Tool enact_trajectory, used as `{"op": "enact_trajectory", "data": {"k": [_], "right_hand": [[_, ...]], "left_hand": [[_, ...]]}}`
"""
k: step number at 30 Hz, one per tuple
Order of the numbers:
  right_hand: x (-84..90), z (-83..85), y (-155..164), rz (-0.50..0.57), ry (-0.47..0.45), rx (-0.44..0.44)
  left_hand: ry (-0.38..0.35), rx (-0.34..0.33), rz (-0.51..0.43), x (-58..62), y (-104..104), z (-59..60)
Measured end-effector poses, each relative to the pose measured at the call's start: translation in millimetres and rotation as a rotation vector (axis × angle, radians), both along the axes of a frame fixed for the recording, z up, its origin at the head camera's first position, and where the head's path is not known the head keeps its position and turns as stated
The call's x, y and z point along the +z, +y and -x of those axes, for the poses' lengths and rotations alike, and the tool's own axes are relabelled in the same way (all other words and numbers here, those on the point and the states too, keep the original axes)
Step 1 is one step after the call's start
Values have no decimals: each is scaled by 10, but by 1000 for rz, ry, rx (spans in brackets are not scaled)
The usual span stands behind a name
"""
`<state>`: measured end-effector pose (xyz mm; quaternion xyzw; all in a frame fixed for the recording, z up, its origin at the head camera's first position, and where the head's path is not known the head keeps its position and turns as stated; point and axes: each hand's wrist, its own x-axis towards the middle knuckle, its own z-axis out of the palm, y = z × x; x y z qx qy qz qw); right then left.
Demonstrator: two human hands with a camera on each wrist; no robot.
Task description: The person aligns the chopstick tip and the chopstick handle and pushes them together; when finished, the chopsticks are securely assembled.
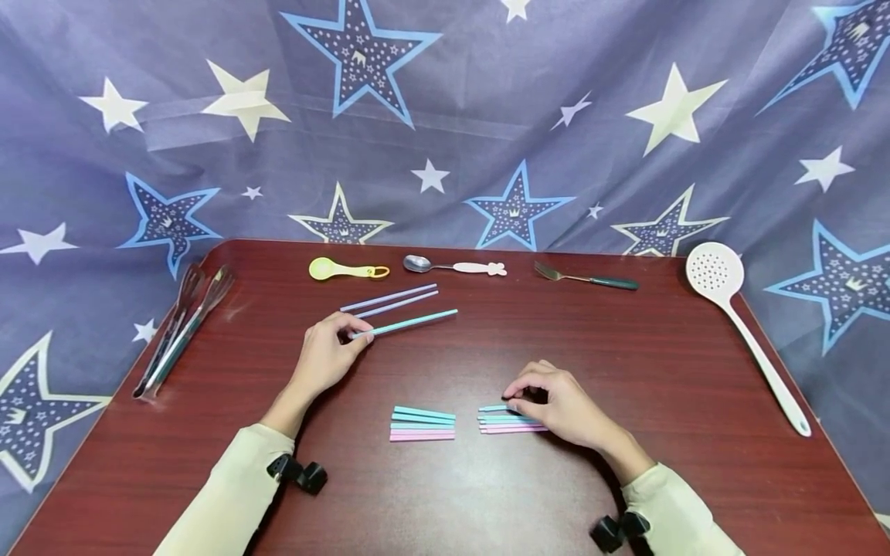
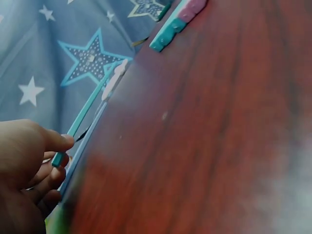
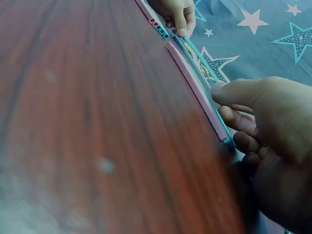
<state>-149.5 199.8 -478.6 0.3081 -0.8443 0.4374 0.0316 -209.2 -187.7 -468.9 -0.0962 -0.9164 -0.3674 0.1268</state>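
Note:
My left hand (image 1: 327, 351) pinches a thin teal stick (image 1: 417, 321) near its left end, thumb against fingers. In the left wrist view the stick's squared end (image 2: 57, 160) pokes out below the thumb. Two purple sticks (image 1: 389, 297) lie side by side just beyond it. My right hand (image 1: 559, 401) has thumb and forefinger on a teal stick (image 1: 492, 408) at the far side of a row of teal and pink sticks (image 1: 497, 429), partly hidden by the hand. To its left lies a similar row of teal and pink sticks (image 1: 422, 425).
Along the back edge lie a yellow measuring spoon (image 1: 337, 269), a spoon with a white handle (image 1: 455, 266) and a fork (image 1: 587, 276). A white skimmer (image 1: 744, 332) lies at the right edge, wrapped utensils (image 1: 184, 332) at the left. A starry cloth (image 1: 445, 116) hangs behind the table.

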Motion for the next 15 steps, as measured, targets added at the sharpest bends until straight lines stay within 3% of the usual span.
{"op": "enact_trajectory", "data": {"k": [6,15], "right_hand": [[22,-2,8,-28,-31,0],[35,-2,1,-57,-17,-41]], "left_hand": [[19,67,10,-58,-19,56],[61,88,27,-108,-38,98]]}}
